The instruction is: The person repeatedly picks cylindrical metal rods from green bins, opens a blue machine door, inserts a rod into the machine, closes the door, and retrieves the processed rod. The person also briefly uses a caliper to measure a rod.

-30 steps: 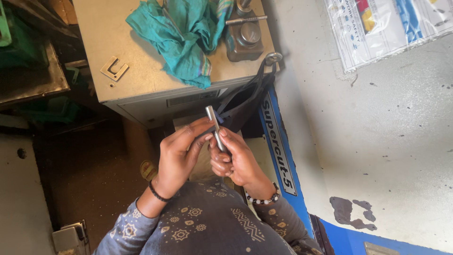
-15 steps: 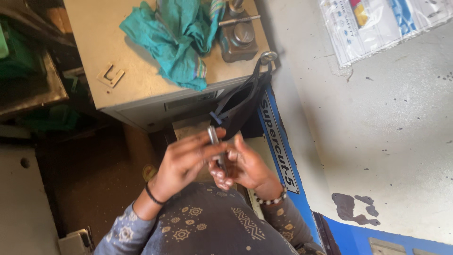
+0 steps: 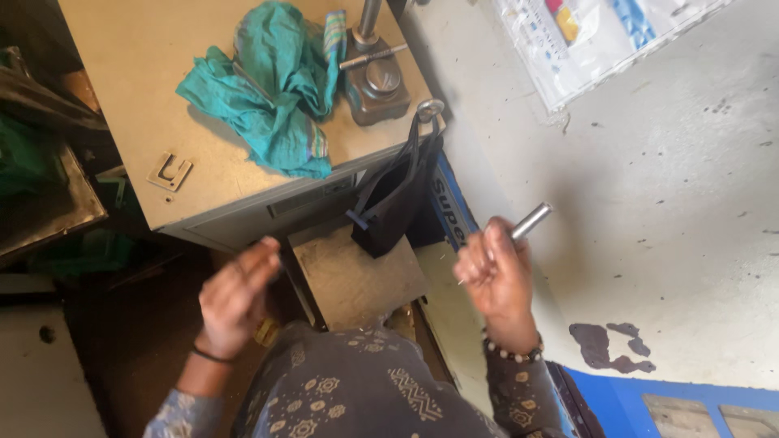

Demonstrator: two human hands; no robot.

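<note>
My right hand (image 3: 492, 272) is raised to the right of my body and is closed around a short shiny metal rod (image 3: 531, 220), whose end sticks out up and to the right. A thin wire-like piece pokes out below the fist. My left hand (image 3: 237, 294) is off to the left, fingers loosely apart, holding nothing that I can see. Between the hands lies a small square metal plate (image 3: 357, 272). I wear a patterned dark top, a dark band on the left wrist and a bead bracelet on the right.
A beige metal cabinet (image 3: 154, 89) carries a teal cloth (image 3: 272, 93) and a small metal press (image 3: 375, 77). A black bag (image 3: 398, 195) hangs from a ring at its corner. A grey wall with a plastic-covered poster (image 3: 600, 40) is at right.
The two hands were together on the rod in front of my body. They have parted: the right hand moved right with the rod, the left let go and moved left.
</note>
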